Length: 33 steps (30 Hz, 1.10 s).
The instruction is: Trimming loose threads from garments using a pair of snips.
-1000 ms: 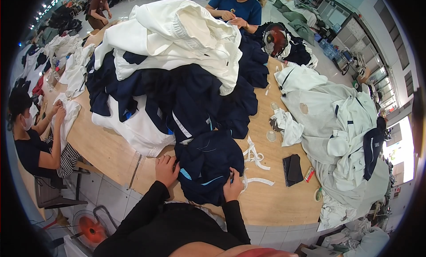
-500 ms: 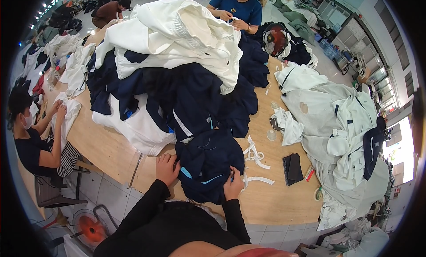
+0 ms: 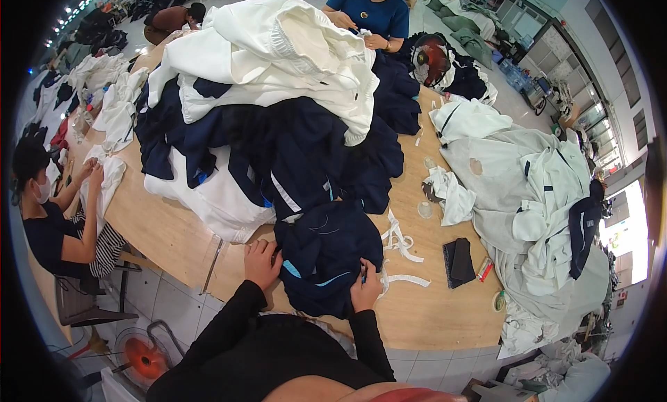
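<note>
The person's left hand (image 3: 262,262) lies flat, fingers spread a little, on the left edge of a dark navy garment (image 3: 326,253) bunched on the wooden desk (image 3: 174,228) just in front of them. It presses on the cloth rather than gripping it. The right hand (image 3: 366,291) sits at the garment's right edge with the fingers curled in and closed on a fold of the navy cloth. A light blue stripe on the garment shows between the two hands.

Just right of the right hand lie loose white fabric strips (image 3: 403,260), and further right a flat black pouch (image 3: 458,262) with a small red item beside it. Beyond both hands, away from the person, rises a big heap of navy and white garments (image 3: 264,103). Well off to the right of the right hand spreads a pile of pale grey clothing (image 3: 535,214).

Left of the left hand, another person in dark clothes (image 3: 52,228) sits at the desk's side handling white cloth. Across the heap, a person in a blue top (image 3: 372,13) works with their own hands.
</note>
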Each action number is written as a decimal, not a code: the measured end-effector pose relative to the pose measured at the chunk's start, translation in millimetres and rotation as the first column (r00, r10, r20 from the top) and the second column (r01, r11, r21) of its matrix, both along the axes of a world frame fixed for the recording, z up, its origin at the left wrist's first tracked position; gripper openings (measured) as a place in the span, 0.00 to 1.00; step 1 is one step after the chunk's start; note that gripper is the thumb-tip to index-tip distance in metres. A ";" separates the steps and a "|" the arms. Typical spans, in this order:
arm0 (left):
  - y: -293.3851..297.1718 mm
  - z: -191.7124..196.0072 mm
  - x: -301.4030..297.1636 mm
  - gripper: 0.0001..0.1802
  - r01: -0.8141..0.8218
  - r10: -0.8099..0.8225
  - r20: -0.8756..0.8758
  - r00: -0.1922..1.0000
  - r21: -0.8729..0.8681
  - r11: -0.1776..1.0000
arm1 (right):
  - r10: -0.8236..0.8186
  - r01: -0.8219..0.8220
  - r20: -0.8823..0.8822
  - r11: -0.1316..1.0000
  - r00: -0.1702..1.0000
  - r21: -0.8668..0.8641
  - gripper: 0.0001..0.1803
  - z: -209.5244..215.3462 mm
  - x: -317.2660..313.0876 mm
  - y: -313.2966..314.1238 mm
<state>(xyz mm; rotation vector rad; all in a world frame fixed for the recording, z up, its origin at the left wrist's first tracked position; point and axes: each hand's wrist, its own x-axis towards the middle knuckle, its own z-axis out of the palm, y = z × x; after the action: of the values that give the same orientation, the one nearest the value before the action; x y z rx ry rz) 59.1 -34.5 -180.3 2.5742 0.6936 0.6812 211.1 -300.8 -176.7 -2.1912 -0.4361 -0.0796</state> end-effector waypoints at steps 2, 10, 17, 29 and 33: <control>-0.1 0.1 0.7 0.13 0.001 -0.001 0.000 1.000 -0.003 1.000 | -0.003 0.002 0.003 1.000 1.000 0.011 0.26 -0.6 0.4 0.1; 0.2 -0.7 2.2 0.13 -0.003 0.003 -0.007 1.000 0.006 1.000 | 0.012 -0.012 0.025 1.000 1.000 0.019 0.24 1.5 1.7 1.2; -0.5 0.4 1.3 0.13 -0.002 0.002 -0.010 1.000 0.006 1.000 | 0.013 -0.013 -0.001 1.000 1.000 0.019 0.24 2.5 0.5 0.7; 0.7 0.4 0.5 0.14 0.006 -0.006 -0.018 1.000 0.000 1.000 | 0.014 -0.014 0.011 1.000 1.000 -0.001 0.24 1.7 0.8 1.4; -0.1 2.0 1.5 0.14 0.010 -0.010 -0.013 1.000 0.006 1.000 | 0.000 -0.001 0.043 1.000 0.999 0.017 0.27 -2.1 2.1 0.0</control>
<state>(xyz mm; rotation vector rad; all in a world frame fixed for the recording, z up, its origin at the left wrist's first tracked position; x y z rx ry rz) 60.6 -34.6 -178.4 2.5882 0.6834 0.6653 213.3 -300.8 -178.8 -2.1759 -0.4586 -0.1298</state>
